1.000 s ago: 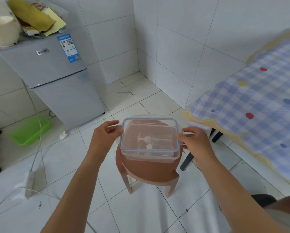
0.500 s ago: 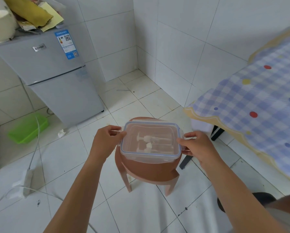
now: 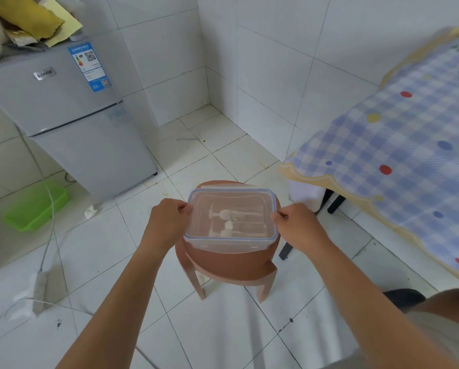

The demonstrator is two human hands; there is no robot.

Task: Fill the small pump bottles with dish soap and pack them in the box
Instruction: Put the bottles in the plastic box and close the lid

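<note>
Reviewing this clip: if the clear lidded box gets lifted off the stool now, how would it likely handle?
The clear box looks like rigid plastic, so it should keep its shape. The two pump bottles lie on their sides inside, so they would probably roll if it tilts. Probably light, holding only those; with the left hand and right hand pinching opposite ends, it should lift level.

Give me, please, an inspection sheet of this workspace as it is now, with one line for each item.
Surface: brown plastic stool, directly under the box.
Job's things: clear lidded box, lid on; two pump bottles lying inside.
Clutter: green tray and crumpled tissue on the floor.
Grippers: left hand grips the box's left edge, right hand its right edge.
Cables: white cable runs to a power strip on the floor.
Surroundings: grey fridge, table with checked cloth, white tiled walls.
</note>
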